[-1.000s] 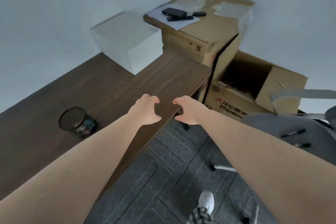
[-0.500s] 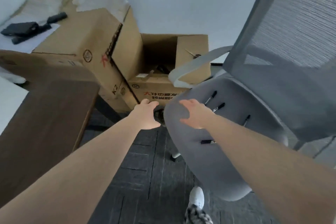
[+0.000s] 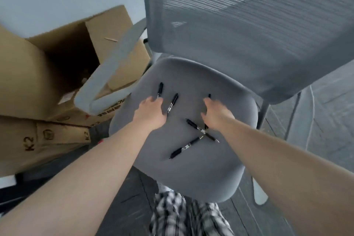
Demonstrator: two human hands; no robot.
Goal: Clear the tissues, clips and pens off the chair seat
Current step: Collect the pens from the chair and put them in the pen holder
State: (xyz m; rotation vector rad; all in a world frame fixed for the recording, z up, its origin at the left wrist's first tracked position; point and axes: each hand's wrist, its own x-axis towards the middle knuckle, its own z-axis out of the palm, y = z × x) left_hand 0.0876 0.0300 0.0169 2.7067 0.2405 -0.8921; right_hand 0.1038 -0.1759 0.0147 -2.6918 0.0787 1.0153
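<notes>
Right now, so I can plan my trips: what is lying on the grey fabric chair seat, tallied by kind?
Black pens on the grey fabric chair seat: 5. Two are by the left hand, one is mostly under the right hand, and two are crossed.
Tissues: 0 visible
Clips: 0 visible
Total: 5

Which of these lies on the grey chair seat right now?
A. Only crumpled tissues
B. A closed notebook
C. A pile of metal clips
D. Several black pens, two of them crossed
D: black pens lie scattered on the chair seat, and two pens cross near the right hand; no tissues or clips show.
</notes>
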